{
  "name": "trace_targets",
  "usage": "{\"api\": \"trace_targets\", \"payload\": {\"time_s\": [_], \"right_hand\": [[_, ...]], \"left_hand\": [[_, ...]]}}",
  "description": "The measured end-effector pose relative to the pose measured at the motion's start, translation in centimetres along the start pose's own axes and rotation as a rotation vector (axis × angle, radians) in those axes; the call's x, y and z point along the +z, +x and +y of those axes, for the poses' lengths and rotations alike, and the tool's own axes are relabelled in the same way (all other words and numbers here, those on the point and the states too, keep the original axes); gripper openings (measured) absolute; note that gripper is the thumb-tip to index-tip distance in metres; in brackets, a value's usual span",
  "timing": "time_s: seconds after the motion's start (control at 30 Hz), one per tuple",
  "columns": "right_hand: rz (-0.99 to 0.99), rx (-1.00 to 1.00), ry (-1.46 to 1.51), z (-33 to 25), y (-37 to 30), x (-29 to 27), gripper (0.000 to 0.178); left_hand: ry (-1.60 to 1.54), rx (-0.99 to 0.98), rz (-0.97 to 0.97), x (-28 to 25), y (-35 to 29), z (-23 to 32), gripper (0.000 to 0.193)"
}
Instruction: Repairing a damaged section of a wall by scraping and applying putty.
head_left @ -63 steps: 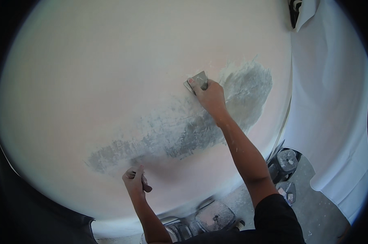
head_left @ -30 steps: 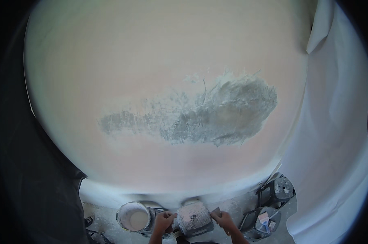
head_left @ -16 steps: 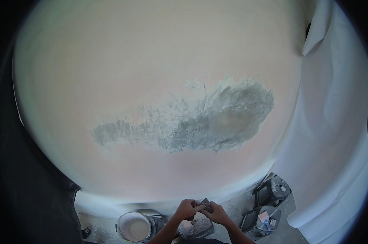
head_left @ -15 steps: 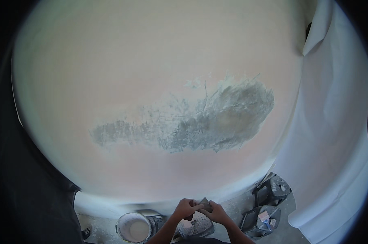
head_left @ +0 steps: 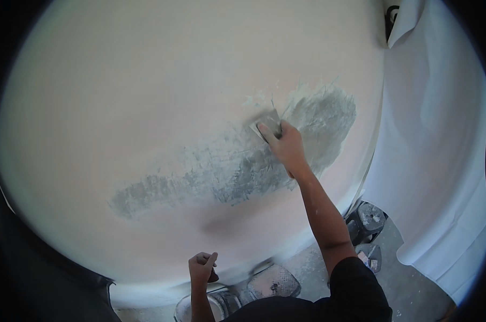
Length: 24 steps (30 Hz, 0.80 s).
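In front of me stands a pale pinkish wall (head_left: 146, 107) with a rough grey patch (head_left: 329, 121) running from lower left to upper right. My right hand (head_left: 290, 147) grips a flat, grey, square-cornered scraper (head_left: 269, 121) and lays it on the wall at the patch's upper edge. The thumb is on the scraper's near face. My left hand (head_left: 202, 267) is closed, held low in front of the wall and apart from it. A small dark brown thing (head_left: 214, 276) shows below its fingers; its kind cannot be made out.
Below the wall are a round pale bucket (head_left: 183, 310), partly behind my left forearm, and a spattered stool (head_left: 274, 282). Further right stand a dark stool (head_left: 370, 216) and another stool top (head_left: 369, 257) with small things on it. White sheeting (head_left: 430, 161) hangs right, dark sheeting (head_left: 33, 257) left.
My hands were together low down at the scraper. Now the right hand has carried it up and forward onto the grey patch, while the left has moved left. The view has shifted and tilted.
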State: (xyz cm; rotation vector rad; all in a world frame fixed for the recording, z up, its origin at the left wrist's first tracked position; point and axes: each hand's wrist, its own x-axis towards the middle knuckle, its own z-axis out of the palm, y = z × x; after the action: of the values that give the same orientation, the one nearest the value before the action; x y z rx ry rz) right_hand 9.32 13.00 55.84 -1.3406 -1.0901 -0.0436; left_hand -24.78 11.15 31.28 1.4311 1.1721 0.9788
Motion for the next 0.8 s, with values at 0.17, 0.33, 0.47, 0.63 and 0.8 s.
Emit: {"api": "trace_targets", "payload": {"time_s": [0.17, 0.33, 0.47, 0.63, 0.8], "right_hand": [[0.068, 0.060, -0.014, -1.4, 2.9, 2.6, 0.054], [0.119, 0.066, 0.002, -2.0, 3.8, 3.3, 0.057], [0.069, 0.102, -0.003, -2.2, 3.7, 3.3, 0.057], [0.080, 0.057, 0.031, -2.3, 3.8, 3.4, 0.057], [0.112, 0.103, -0.051, -1.8, 3.6, 3.5, 0.059]], "left_hand": [[-0.107, -0.080, 0.079, -3.3, 0.8, -1.7, 0.020], [-0.078, -0.107, 0.133, -6.4, 2.5, -3.4, 0.019], [-0.050, -0.028, 0.137, -6.4, 4.3, -2.0, 0.021], [-0.104, 0.012, 0.137, -5.3, 5.3, -0.2, 0.021], [-0.128, -0.011, 0.028, -4.7, 3.6, 1.4, 0.022]]}}
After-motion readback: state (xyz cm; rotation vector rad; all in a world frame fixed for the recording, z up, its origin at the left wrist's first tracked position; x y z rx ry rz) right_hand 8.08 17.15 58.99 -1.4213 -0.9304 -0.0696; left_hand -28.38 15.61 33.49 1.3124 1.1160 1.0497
